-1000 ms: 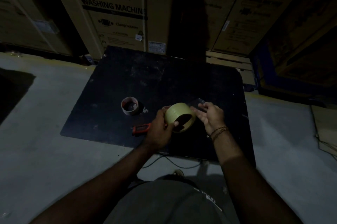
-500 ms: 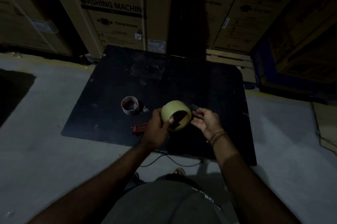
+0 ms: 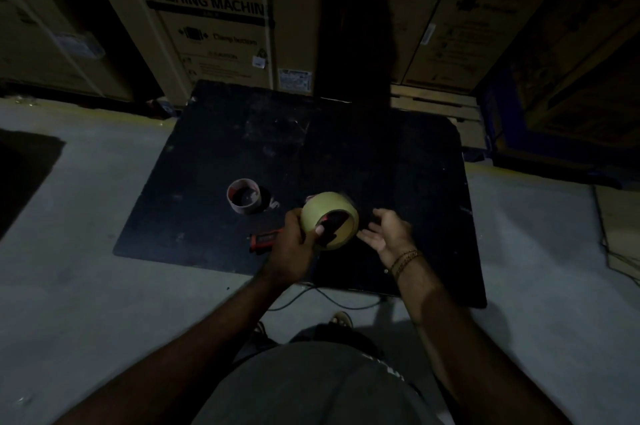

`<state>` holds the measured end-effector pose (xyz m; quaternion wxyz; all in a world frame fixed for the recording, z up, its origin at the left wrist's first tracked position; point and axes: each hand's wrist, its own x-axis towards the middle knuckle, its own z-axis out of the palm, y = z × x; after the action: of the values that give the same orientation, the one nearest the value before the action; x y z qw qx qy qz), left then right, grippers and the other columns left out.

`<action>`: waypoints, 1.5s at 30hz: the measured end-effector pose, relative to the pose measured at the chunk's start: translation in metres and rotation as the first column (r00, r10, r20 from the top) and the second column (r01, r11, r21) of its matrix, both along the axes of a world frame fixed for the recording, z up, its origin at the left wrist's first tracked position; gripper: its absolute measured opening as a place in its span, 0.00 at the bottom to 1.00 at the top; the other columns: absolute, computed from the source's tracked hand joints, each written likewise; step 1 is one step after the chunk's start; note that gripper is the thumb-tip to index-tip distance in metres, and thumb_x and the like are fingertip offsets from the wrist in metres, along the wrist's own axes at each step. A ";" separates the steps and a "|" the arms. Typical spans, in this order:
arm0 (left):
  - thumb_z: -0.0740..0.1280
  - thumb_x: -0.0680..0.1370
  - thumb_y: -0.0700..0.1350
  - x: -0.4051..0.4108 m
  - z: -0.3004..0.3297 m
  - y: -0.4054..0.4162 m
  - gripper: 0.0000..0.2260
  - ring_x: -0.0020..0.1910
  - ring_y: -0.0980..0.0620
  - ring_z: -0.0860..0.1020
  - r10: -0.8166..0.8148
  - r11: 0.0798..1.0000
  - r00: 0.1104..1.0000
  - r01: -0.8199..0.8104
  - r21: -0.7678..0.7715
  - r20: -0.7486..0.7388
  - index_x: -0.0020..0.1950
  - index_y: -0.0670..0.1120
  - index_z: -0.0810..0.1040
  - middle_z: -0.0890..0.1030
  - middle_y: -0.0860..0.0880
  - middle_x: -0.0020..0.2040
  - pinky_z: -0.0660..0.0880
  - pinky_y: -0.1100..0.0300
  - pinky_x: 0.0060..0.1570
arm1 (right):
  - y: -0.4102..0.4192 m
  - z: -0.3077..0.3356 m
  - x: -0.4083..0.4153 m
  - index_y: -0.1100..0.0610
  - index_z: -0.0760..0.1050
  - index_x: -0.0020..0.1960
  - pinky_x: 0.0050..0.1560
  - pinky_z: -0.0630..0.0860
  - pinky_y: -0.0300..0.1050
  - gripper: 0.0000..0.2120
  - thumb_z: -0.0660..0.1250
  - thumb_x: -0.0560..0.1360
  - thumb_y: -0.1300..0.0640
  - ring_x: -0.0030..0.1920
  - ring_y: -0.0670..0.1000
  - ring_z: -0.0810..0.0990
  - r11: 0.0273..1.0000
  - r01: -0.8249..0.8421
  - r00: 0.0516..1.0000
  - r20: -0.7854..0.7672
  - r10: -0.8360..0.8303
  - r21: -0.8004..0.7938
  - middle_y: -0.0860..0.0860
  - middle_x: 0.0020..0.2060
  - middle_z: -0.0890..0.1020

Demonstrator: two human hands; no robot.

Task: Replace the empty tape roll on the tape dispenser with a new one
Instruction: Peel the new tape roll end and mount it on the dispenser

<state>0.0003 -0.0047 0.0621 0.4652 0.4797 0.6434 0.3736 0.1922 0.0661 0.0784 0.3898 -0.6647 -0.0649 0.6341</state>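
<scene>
My left hand [image 3: 294, 244] grips a full yellowish tape roll [image 3: 322, 210], thumb inside its core, held just above a black board [image 3: 346, 147]. A red part shows through the roll's hole, and a red handle of the tape dispenser [image 3: 265, 240] sticks out to the left of my left hand; the rest of it is hidden. My right hand [image 3: 388, 234] is right of the roll, palm up, fingers spread, not touching it. An empty cardboard tape core [image 3: 243, 196] stands on the board to the left.
The black board lies on a grey concrete floor [image 3: 86, 269]. Tall cardboard washing-machine boxes [image 3: 207, 26] stand behind it, and a wooden pallet [image 3: 433, 106] lies at the back right. A thin cable [image 3: 322, 296] runs along the board's near edge. The light is dim.
My right hand has drawn slightly away from the roll and opened its fingers. My left hand has tilted the roll a little; the roll stays in its grip.
</scene>
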 end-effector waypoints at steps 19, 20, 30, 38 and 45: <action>0.64 0.86 0.41 0.004 -0.015 -0.004 0.16 0.67 0.40 0.81 -0.012 0.978 0.953 0.073 -0.193 0.301 0.71 0.35 0.76 0.82 0.38 0.66 0.78 0.44 0.69 | -0.023 -0.022 0.020 0.58 0.61 0.81 0.59 0.80 0.55 0.36 0.74 0.78 0.66 0.60 0.56 0.83 0.881 -0.454 0.891 0.107 0.442 0.132 0.58 0.59 0.84; 0.65 0.85 0.41 0.004 -0.018 -0.005 0.16 0.67 0.40 0.81 -0.007 0.972 0.954 0.077 -0.221 0.300 0.71 0.36 0.78 0.83 0.38 0.66 0.78 0.44 0.69 | -0.025 -0.024 0.020 0.59 0.62 0.81 0.58 0.81 0.55 0.36 0.74 0.78 0.66 0.60 0.56 0.83 0.883 -0.454 0.889 0.132 0.439 0.121 0.60 0.60 0.83; 0.70 0.82 0.39 0.013 -0.044 -0.002 0.14 0.63 0.34 0.82 0.188 0.914 0.926 -0.043 -0.404 0.327 0.64 0.33 0.82 0.84 0.32 0.61 0.77 0.35 0.68 | -0.026 -0.046 0.013 0.58 0.63 0.78 0.51 0.83 0.54 0.36 0.77 0.76 0.64 0.57 0.56 0.83 0.930 -0.365 0.910 0.224 0.349 0.036 0.56 0.55 0.81; 0.70 0.82 0.39 0.019 -0.060 0.006 0.11 0.62 0.34 0.83 0.419 0.843 0.820 -0.191 -0.503 0.390 0.62 0.34 0.83 0.85 0.33 0.60 0.79 0.37 0.66 | -0.012 -0.053 -0.003 0.60 0.61 0.77 0.39 0.82 0.47 0.35 0.76 0.77 0.65 0.49 0.50 0.83 0.932 -0.364 0.894 0.280 0.351 -0.007 0.52 0.47 0.80; 0.72 0.81 0.40 0.023 -0.072 0.011 0.03 0.51 0.45 0.86 0.494 0.805 0.799 -0.271 -0.527 0.343 0.49 0.46 0.85 0.88 0.45 0.48 0.83 0.48 0.57 | -0.002 -0.062 -0.011 0.60 0.61 0.77 0.53 0.83 0.56 0.35 0.76 0.77 0.65 0.59 0.57 0.82 0.925 -0.377 0.874 0.312 0.372 -0.048 0.63 0.63 0.80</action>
<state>0.0234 0.0066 -0.0101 0.6155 0.1094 0.6670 0.4054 0.1813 0.0637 0.0163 0.2493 -0.7293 -0.2582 0.5825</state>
